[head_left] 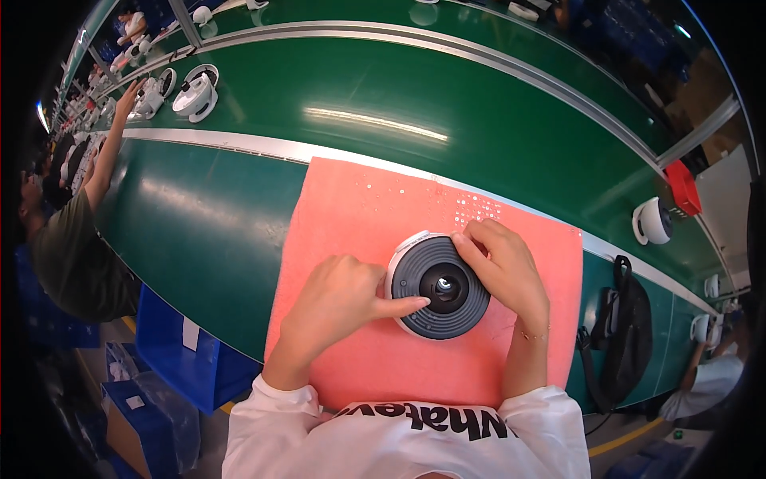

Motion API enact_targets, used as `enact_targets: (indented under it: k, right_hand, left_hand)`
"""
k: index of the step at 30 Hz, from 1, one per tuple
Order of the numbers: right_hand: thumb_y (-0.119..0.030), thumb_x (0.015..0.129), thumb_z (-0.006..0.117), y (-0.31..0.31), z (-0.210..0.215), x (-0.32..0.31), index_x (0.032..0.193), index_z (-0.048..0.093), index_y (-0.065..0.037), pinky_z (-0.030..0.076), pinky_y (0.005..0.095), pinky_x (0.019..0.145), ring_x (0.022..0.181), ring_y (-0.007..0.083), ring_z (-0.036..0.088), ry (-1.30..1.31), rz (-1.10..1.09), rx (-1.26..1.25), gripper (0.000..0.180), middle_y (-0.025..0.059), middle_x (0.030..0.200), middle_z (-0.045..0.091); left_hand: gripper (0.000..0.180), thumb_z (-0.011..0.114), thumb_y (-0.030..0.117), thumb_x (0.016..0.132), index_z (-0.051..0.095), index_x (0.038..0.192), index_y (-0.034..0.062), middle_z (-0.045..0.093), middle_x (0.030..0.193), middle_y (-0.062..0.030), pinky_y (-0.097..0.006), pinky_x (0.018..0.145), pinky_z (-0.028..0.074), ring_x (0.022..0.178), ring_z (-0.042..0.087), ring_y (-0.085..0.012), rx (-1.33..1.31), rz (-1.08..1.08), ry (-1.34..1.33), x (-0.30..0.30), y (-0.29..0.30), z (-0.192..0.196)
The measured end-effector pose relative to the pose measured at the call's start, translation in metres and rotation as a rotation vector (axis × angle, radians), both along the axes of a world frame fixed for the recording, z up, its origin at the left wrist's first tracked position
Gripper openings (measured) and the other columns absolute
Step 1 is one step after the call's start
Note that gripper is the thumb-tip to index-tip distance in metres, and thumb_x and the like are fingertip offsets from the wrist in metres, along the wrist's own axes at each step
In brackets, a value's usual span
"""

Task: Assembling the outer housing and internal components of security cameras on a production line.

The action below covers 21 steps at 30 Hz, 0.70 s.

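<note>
Pink foam mat [351, 215] under a round grey-faced device [439, 287], left hand [335, 307] and right hand [503, 267] curled on its rim, fingers loosely bent.

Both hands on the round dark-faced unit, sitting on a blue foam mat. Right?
Not quite: the head view shows the foam mat is pink, not blue. The left hand and right hand are both on the round dark-faced unit.

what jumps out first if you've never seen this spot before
A bright pink mat lies at the near edge of the long green conveyor belt. On it sits a round grey and white device, with the left hand and the right hand both touching it.
</note>
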State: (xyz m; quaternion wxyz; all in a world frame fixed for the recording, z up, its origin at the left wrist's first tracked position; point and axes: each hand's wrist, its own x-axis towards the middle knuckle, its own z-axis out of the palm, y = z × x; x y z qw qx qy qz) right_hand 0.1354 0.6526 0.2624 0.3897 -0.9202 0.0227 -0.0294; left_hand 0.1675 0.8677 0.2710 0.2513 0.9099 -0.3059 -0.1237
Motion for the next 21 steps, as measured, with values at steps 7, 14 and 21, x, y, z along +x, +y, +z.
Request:
enact_targets:
  k: [7,14,21]
  right_hand:
    - [-0.037,0.083,0.057,0.001,-0.012,0.015,0.07,0.058,-0.001,0.04,0.0356,0.055,0.058,0.0239,0.052,-0.019,-0.031,-0.017,0.038,0.0111,0.066,0.053]
    - [-0.04,0.066,0.074,0.023,0.008,0.006,0.083,0.062,-0.005,0.043,0.0355,0.066,0.074,0.0237,0.053,-0.41,0.181,-0.085,0.04,0.0075,0.094,0.053]
    - [-0.022,0.065,0.074,0.039,0.023,-0.004,0.096,0.065,-0.008,0.037,0.0367,0.082,0.091,0.0248,0.052,-0.329,0.394,-0.15,0.035,0.0064,0.097,0.058]
  left_hand:
    - [0.057,0.068,0.054,0.067,0.058,0.053,-0.0006,0.048,0.042,-0.0116,-0.034,0.049,0.042,0.041,0.05,-0.0268,0.091,-0.016,0.019,0.013,0.002,0.007]
    - [0.056,0.066,0.054,0.069,0.059,0.055,-0.0001,0.046,0.041,-0.0117,-0.036,0.049,0.041,0.042,0.049,-0.027,0.098,-0.03,-0.031,0.019,0.02,0.008]
    - [0.055,0.067,0.053,0.069,0.06,0.057,-0.0003,0.046,0.042,-0.012,-0.035,0.047,0.041,0.041,0.049,-0.0269,0.128,-0.058,-0.036,0.026,0.03,0.007]
